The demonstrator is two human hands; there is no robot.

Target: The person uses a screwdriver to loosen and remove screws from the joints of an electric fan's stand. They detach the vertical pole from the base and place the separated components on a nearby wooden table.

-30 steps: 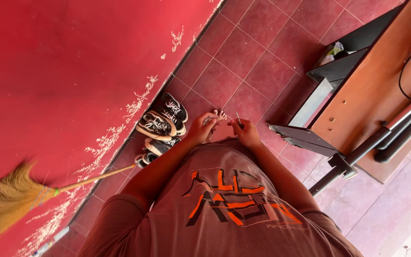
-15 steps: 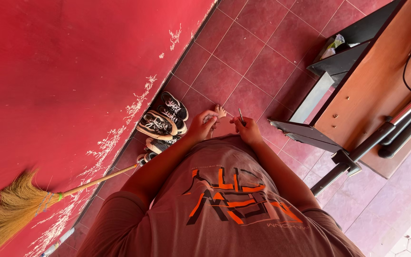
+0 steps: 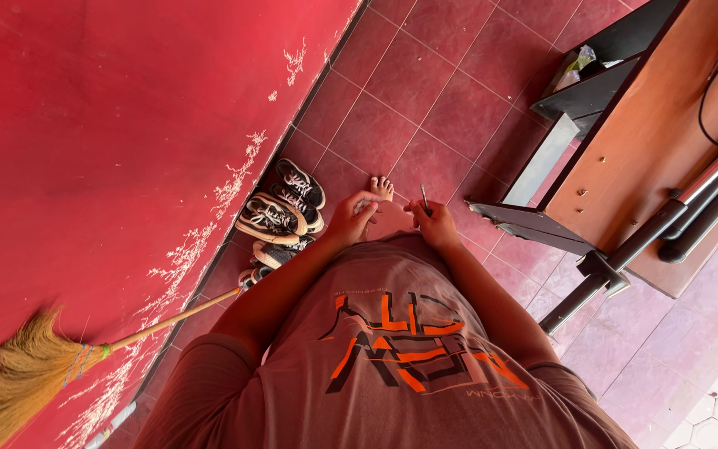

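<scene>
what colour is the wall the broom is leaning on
Red, with scuffed white patches near the floor; the wall behind the broom shows in the head view.

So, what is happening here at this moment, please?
A person in a grey printed shirt stands on a red tiled floor and looks down. The right hand holds a thin dark stick-like tool, too small to identify. The left hand is close beside it, fingers curled on something small I cannot make out. A bare foot shows below the hands. Shoes and a broom lie along the red wall, and a wooden desk stands on the right.
</scene>
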